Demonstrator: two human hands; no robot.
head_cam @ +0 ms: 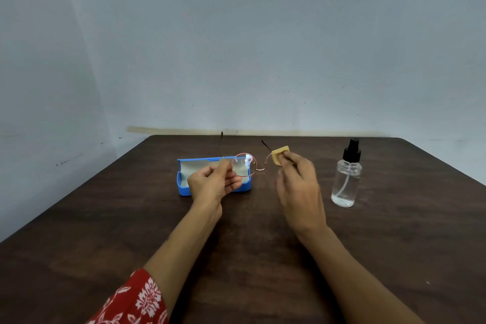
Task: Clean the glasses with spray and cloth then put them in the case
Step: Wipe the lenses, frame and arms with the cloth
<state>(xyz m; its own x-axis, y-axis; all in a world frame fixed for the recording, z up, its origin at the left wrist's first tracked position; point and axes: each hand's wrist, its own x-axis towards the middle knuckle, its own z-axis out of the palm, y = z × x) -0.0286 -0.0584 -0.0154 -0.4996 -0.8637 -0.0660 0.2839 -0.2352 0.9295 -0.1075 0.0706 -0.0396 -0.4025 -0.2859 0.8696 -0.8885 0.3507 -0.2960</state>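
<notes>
Glasses held above open case (bottle right).

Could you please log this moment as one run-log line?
left hand: holds glasses | right hand: wipes lens with cloth | case: open

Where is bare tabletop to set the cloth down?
Bare table lies between the forearms, and between the right hand and the spray bottle. It is crowded around the open blue case, where the left hand holds the glasses.
</notes>
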